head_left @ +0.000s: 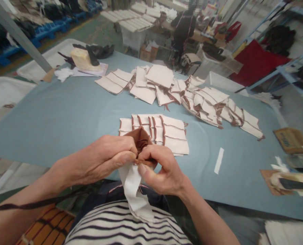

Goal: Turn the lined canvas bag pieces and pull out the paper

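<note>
Left hand (107, 157): fingers bunched, thumb and forefinger pinching an edge of the brown fabric, perhaps to steady it for the other hand.
Right hand (163, 168): thumb and curled forefinger pinching the same edge, fingertips almost meeting the left's, likely so that a short stretch stays under control.
Brown fabric (139, 133): between the hands, its gathered inside standing open just beyond the fingertips; exactly which layers are pinched is hidden by the fingers.
White strip (131, 183): hangs below the pinch toward the striped shirt (125, 224), its lower end loose, seemingly held only at the top.
Panel stack (176, 136): cream, brown-edged, just beyond the hands, overlapped in steps, probably so each lifts singly.
Loose pile (160, 76): similar panels, farther beyond the hands and spreading right, apparently set back to leave working room.
Short white piece (219, 161): flat on the blue table (72, 126), well right of the hands.
</note>
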Motion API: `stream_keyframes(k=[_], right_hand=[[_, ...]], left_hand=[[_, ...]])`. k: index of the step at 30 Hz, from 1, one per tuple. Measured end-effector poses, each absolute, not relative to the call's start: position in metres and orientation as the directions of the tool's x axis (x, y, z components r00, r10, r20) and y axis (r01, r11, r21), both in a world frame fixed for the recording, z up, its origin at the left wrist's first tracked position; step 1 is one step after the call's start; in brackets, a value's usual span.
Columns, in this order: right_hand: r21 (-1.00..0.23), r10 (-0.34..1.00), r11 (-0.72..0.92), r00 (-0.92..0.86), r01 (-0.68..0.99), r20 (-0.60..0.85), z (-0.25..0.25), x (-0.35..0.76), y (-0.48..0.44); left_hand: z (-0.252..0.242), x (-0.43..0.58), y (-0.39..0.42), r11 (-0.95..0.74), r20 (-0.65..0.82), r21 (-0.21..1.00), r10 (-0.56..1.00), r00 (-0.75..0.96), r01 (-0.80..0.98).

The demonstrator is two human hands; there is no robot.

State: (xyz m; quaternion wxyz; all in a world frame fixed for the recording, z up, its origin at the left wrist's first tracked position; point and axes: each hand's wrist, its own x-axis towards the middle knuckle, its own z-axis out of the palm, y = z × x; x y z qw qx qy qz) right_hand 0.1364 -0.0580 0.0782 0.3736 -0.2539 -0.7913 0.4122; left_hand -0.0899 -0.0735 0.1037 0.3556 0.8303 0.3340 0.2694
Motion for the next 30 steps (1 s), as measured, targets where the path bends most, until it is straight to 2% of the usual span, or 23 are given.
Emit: stream_keyframes(k=[4, 11, 15, 17, 19, 22, 25, 27, 30], right_hand=[[-0.783, 0.679, 0.599, -0.624, 0.167, 0.387, 0.087, 0.145, -0.061], [-0.675, 0.634, 0.699, -0.641, 0.235, 0.433, 0.092, 0.156, -0.076], [-0.598, 0.604, 0.758, -0.629, 0.261, 0.49, 0.091, 0.159, -0.082], [-0.618, 0.604, 0.751, -0.617, 0.231, 0.504, 0.093, 0.16, -0.084], [-0.715, 0.637, 0.68, -0.614, 0.163, 0.466, 0.098, 0.161, -0.086], [-0.906, 0.68, 0.414, -0.693, 0.092, 0.24, 0.104, 0.163, -0.086], [-0.978, 0.635, 0.189, -0.771, 0.086, 0.055, 0.102, 0.164, -0.084], [-0.965, 0.613, 0.252, -0.783, 0.072, 0.101, 0.098, 0.165, -0.086], [-0.805, 0.58, 0.579, -0.758, 0.126, 0.299, 0.092, 0.167, -0.091]], left_hand=[[0.115, -0.08, -0.071, -0.491, 0.139, 0.775, 0.746, 0.652, 0.397], [0.118, -0.068, -0.075, -0.327, 0.015, 0.89, 0.718, 0.696, 0.318], [0.116, -0.064, -0.088, -0.443, 0.091, 0.81, 0.742, 0.664, 0.384], [0.115, -0.063, -0.095, -0.481, 0.127, 0.779, 0.749, 0.65, 0.403], [0.113, -0.061, -0.1, -0.449, 0.126, 0.816, 0.752, 0.647, 0.363], [0.112, -0.06, -0.104, -0.282, 0.051, 0.921, 0.773, 0.632, 0.27], [0.108, -0.057, -0.109, -0.133, -0.022, 0.968, 0.796, 0.604, 0.21], [0.103, -0.056, -0.113, -0.073, -0.047, 0.981, 0.808, 0.587, 0.18], [0.093, -0.054, -0.12, 0.026, -0.095, 0.991, 0.832, 0.546, 0.133]])
